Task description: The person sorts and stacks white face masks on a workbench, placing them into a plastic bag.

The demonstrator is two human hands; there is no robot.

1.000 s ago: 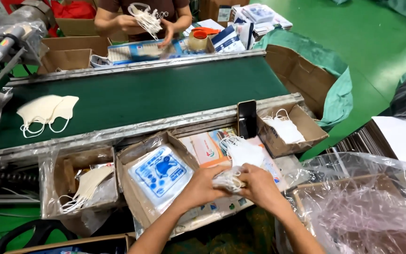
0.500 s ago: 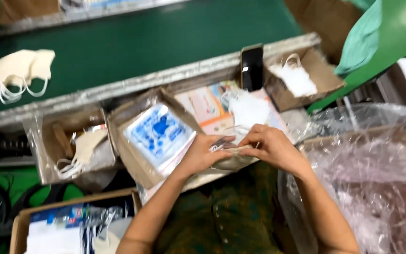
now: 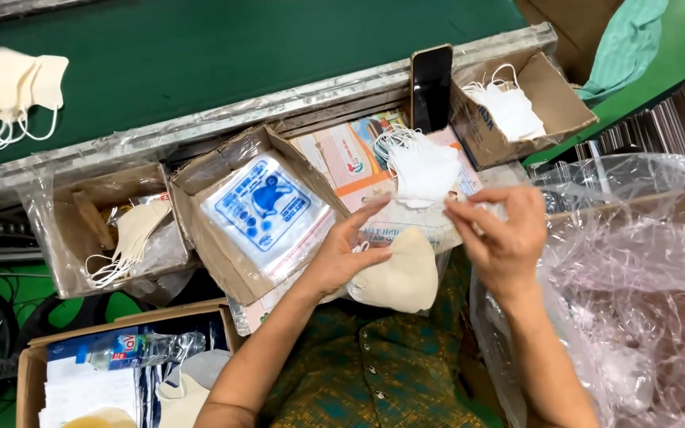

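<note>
the cream face mask (image 3: 394,273) sits low in front of the person, just under a clear plastic bag (image 3: 414,222) whose mouth is pulled open between both hands; the left hand (image 3: 350,254) cups the mask from the side, thumb up against the bag's near edge and fingers curled around the mask's rim, seemingly so the mask stays folded flat while the bag is held taut; the right hand (image 3: 501,238) pinches the bag's far edge between thumb and forefinger, the other fingers loosely spread above it, which keeps the opening wide; the bag lies over a printed paper sheet (image 3: 350,154) on the work surface; just behind it a small heap of white masks (image 3: 422,166) rests with ear loops trailing, within easy reach of either hand; a dark phone (image 3: 431,87) stands upright against the metal rail of the green conveyor belt (image 3: 239,55); to its right an open cardboard box (image 3: 552,103) holds more white masks; to the left a larger carton (image 3: 208,238) holds a stack of blue-printed bags (image 3: 263,210), tilted toward the person; farther left a plastic-lined box (image 3: 65,238) holds cream masks; another bunch of cream masks (image 3: 9,87) lies on the belt, well apart; crumpled clear plastic sheeting (image 3: 644,261) fills the right side.
</note>
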